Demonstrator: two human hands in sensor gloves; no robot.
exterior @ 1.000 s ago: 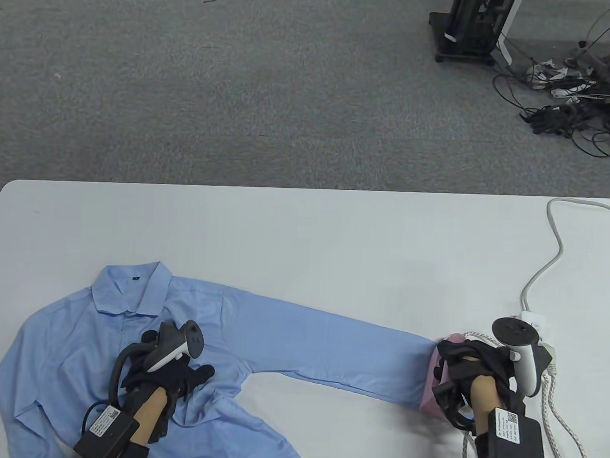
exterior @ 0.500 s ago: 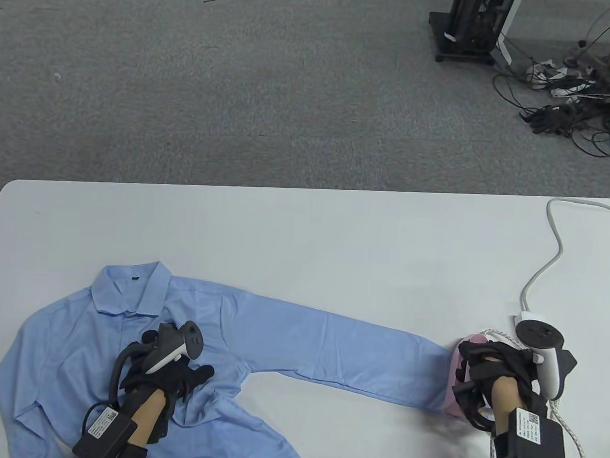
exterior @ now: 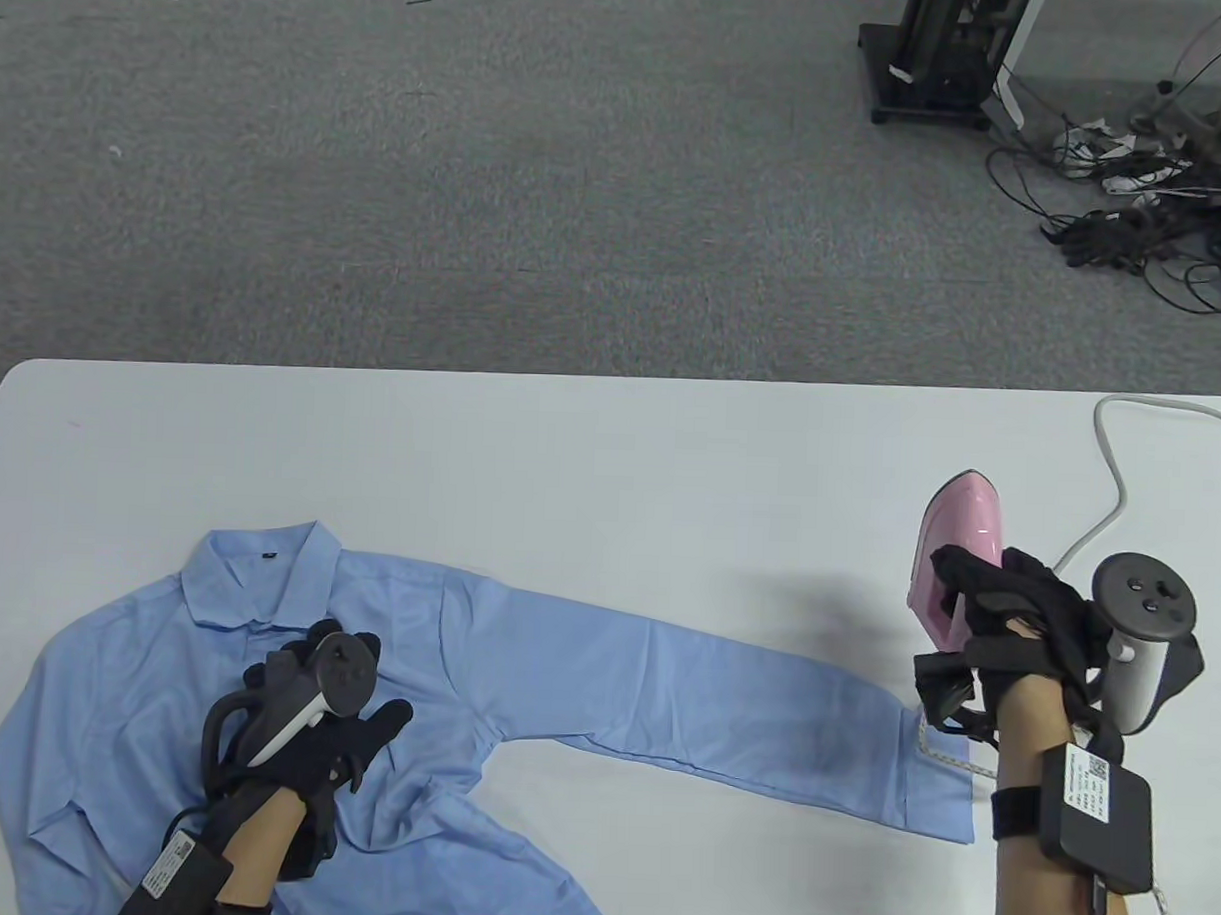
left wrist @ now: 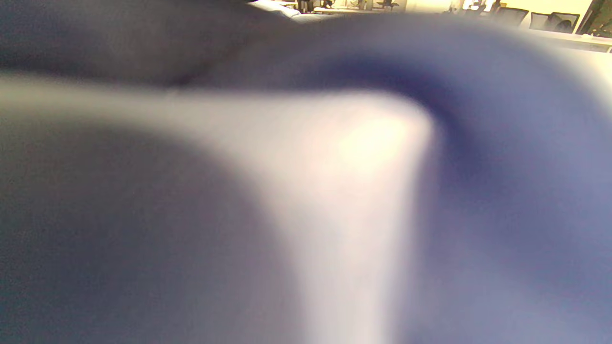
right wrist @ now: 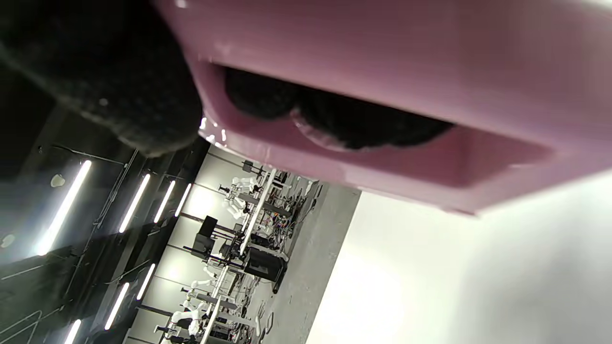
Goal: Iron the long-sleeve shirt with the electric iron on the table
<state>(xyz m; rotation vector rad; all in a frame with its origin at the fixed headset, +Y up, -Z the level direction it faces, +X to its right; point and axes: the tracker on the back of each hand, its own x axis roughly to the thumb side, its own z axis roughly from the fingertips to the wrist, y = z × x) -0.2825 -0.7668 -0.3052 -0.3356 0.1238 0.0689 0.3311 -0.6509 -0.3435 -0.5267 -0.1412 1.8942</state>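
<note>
A light blue long-sleeve shirt [exterior: 563, 676] lies on the white table [exterior: 571, 456], one sleeve stretched right, its cuff [exterior: 934, 779] flat. My left hand [exterior: 331, 728] rests flat on the shirt's chest, fingers spread. The left wrist view shows only blurred blue fabric [left wrist: 478, 215] close up. My right hand [exterior: 1005, 621] grips the handle of the pink electric iron [exterior: 957, 550] and holds it above the table, beyond the cuff. In the right wrist view my gloved fingers [right wrist: 334, 119] wrap through the pink iron's handle [right wrist: 382, 62].
The iron's braided cord [exterior: 945, 751] trails down by the cuff. A grey cable [exterior: 1109, 495] runs across the table's right side to its far right corner. Beyond the table lies grey carpet, a black stand [exterior: 935, 59] and tangled wires [exterior: 1150, 206].
My right hand has lifted the iron off the cuff end of the sleeve and carried it up and away from me. The cuff now shows. My left hand shifted slightly on the shirt.
</note>
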